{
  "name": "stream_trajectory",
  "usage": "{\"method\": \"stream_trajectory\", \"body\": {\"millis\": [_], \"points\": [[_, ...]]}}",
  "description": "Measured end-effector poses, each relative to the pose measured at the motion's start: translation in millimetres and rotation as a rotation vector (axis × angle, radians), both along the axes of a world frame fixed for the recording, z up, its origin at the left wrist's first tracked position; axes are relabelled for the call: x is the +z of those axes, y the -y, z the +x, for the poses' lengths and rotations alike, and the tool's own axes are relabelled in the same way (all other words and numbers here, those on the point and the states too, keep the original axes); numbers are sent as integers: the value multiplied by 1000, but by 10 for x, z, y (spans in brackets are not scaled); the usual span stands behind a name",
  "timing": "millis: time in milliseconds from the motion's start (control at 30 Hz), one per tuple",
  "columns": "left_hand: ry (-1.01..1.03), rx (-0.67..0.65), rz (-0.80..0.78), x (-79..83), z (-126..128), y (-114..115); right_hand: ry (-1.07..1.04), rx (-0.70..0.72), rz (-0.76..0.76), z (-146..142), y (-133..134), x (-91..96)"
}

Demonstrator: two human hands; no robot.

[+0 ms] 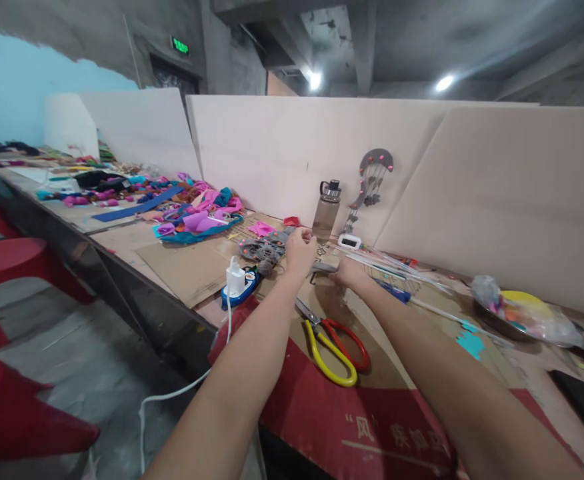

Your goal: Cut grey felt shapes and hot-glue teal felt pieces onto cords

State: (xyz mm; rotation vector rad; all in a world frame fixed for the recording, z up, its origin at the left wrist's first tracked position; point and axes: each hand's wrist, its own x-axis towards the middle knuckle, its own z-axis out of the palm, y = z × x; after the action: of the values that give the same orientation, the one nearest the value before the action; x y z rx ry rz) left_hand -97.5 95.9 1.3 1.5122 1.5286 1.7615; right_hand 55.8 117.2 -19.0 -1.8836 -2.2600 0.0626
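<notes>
Across the long desk point(527, 363) lies a red-and-brown cardboard sheet point(312, 413). Yellow-and-red-handled scissors point(313, 320) rest on it between the forearms, untouched. Beyond, a grey crescent ornament point(378, 159) stands against the white board. A heap of grey, pink-dotted cloth pieces point(262, 250) lies just beside the left hand point(301, 248), whose fingers are bent; whether they grip anything I cannot tell. The right hand point(349, 272) has its fingers closed on one end of a slim grey strip point(325, 267), low over the cardboard's far part. The step seems to be handling this strip; the next move probably calls for steadying its free end.
</notes>
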Motion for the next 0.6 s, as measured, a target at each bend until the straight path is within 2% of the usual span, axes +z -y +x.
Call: {"method": "stream_trajectory", "body": {"millis": [133, 333, 467, 600], "points": [[30, -29, -7, 9, 23, 15, 93, -59, -101, -62, -32, 4], [39, -81, 46, -35, 62, 3, 126, -57, -170, -111, -39, 62], [3, -66, 23, -98, 70, -20, 64, -8, -91, -81, 77, 132], [-57, -47, 2, -170, 87, -48, -55, 18, 97, 35, 450, 316]]}}
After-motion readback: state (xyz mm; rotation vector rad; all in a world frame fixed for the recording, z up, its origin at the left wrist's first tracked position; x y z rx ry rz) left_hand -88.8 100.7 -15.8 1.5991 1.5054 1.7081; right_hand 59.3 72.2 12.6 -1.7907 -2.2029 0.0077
